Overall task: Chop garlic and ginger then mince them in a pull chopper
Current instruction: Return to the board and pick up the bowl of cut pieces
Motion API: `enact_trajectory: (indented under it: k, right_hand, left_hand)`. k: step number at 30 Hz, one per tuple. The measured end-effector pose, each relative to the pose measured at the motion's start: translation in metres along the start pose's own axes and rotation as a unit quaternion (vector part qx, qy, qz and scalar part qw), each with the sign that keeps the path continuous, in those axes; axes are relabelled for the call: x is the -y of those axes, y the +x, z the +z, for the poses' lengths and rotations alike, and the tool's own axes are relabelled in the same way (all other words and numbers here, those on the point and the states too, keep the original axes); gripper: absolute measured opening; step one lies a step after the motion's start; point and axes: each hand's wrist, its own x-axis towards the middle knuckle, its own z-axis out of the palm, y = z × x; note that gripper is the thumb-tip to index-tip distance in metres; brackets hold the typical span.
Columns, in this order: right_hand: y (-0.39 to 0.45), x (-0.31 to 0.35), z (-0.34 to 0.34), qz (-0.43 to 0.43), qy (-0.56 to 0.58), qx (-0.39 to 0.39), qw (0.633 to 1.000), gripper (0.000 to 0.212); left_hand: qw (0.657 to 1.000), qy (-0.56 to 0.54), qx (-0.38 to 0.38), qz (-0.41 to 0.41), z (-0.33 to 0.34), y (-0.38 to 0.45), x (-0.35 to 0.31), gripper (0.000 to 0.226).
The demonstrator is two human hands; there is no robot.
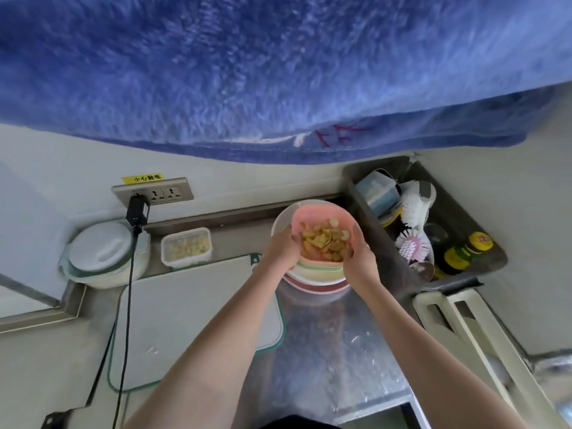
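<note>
A pink bowl (322,221) of chopped ginger pieces (325,243) is being grasped by the left hand (280,247) and right hand (359,255), steadied above stacked bowls (315,278) on the table (334,342).

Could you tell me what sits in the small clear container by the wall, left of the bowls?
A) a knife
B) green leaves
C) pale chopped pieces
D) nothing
C: the small clear container holds pale chopped pieces, while both hands hold the pink bowl of yellowish chunks.
</note>
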Motion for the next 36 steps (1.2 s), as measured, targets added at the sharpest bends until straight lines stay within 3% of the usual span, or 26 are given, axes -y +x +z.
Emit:
enact_trajectory:
  k: [2,6,8,10,11,13,15,17,19,24,28,30,36]
  right_hand:
    - [0.003,0.001,0.002,0.004,-0.011,-0.007,1.000,0.067]
    - [0.003,0.006,0.003,0.001,-0.078,0.022,0.997,0.067]
    - [-0.003,0.013,0.009,-0.027,-0.108,-0.033,0.993,0.069]
    - [-0.015,0.030,0.023,-0.131,-0.127,-0.088,0.979,0.070]
    - [-0.022,0.042,0.033,-0.201,-0.130,-0.074,0.968,0.069]
    - [-0.038,0.066,0.061,-0.331,-0.136,0.006,0.934,0.068]
    - [-0.053,0.085,0.091,-0.384,-0.147,0.097,0.906,0.067]
    - [-0.069,0.093,0.119,-0.363,-0.189,0.173,0.896,0.066]
    - [-0.080,0.087,0.144,-0.287,-0.246,0.224,0.898,0.067]
    - [-0.087,0.049,0.163,-0.102,-0.340,0.199,0.913,0.056]
    - [-0.084,0.024,0.166,-0.163,-0.366,0.194,0.896,0.063]
    - [-0.085,0.019,0.168,-0.178,-0.360,0.202,0.893,0.066]
    - [-0.079,0.008,0.170,-0.193,-0.359,0.255,0.877,0.060]
  left_hand:
    - [0.998,-0.059,0.016,-0.012,-0.001,0.003,-0.003,0.040]
    - [0.999,0.002,0.032,0.005,-0.003,0.002,0.001,0.042]
    - [0.999,0.030,0.010,0.011,-0.003,-0.003,0.008,0.043]
    - [0.998,0.010,-0.056,-0.006,-0.004,-0.012,0.018,0.040]
    - [0.995,-0.007,-0.094,-0.019,-0.006,-0.017,0.024,0.037]
    - [0.985,-0.017,-0.164,-0.046,-0.013,-0.027,0.041,0.030]
    - [0.980,0.007,-0.190,-0.059,-0.026,-0.043,0.070,0.023]
    - [0.978,0.095,-0.162,-0.085,-0.041,-0.067,0.112,0.024]
    - [0.966,0.172,-0.129,-0.144,-0.051,-0.099,0.162,0.039]
    - [0.937,0.113,-0.151,-0.294,-0.069,-0.175,0.264,0.039]
    - [0.963,0.137,-0.068,-0.220,-0.070,-0.197,0.301,0.054]
    - [0.963,0.155,-0.071,-0.209,-0.068,-0.197,0.303,0.057]
    - [0.953,0.147,-0.072,-0.257,-0.067,-0.178,0.301,0.063]
